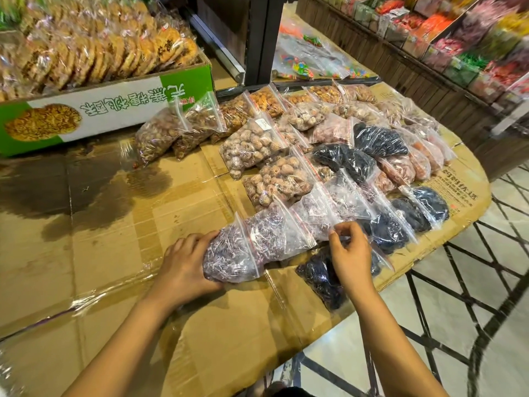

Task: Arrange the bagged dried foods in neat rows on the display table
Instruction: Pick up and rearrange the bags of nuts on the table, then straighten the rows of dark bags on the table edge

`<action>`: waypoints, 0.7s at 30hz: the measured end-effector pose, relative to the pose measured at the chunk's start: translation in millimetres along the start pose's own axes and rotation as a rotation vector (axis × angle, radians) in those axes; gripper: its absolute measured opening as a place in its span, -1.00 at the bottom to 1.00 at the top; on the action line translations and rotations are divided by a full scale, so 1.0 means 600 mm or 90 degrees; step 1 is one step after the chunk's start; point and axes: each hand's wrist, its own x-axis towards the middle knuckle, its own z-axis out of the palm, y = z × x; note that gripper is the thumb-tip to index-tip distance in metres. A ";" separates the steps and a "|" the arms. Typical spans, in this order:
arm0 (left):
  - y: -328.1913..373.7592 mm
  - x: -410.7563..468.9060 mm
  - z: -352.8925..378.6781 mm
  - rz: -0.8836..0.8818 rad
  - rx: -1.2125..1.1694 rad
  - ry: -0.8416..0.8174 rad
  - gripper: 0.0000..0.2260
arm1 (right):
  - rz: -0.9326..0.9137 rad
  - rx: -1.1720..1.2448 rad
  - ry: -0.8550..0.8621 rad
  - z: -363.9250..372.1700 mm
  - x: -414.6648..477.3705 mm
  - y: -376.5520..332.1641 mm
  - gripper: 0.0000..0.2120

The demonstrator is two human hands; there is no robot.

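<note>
Several clear zip bags of dried foods lie in slanting rows on the cardboard-covered display table [120, 224]. My left hand [186, 265] cups the near end of a bag of purplish dried bits [237, 250] at the front of a row. My right hand [350, 253] pinches the clear top edge of the neighbouring purplish bag [317, 213]. A bag of dark dried fruit [320, 279] lies under my right wrist. Further back are bags of round brown dried fruit [254, 144], black dried fruit [378, 138] and pinkish pieces [400, 167].
A green and white carton [94, 110] full of wrapped round biscuits stands at the back left. A dark post [260, 38] rises behind the table. Shelves of colourful packets [458, 38] run along the right. The table's rounded edge [458, 224] drops to tiled floor at right.
</note>
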 end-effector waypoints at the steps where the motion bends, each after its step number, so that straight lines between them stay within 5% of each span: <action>1: 0.000 0.001 -0.001 -0.001 -0.001 -0.006 0.06 | 0.001 0.000 0.006 0.001 0.003 0.000 -0.97; 6: 0.005 -0.009 -0.014 -0.047 0.005 -0.059 0.10 | 0.002 0.025 0.025 -0.001 0.027 0.008 -0.92; 15: 0.145 0.086 -0.091 -0.057 -0.015 0.034 0.02 | -0.019 0.066 0.075 -0.073 0.233 0.047 -0.80; 21: 0.339 0.269 -0.072 -0.013 -0.123 0.102 -0.02 | -0.006 -0.059 -0.068 -0.139 0.437 0.134 -0.29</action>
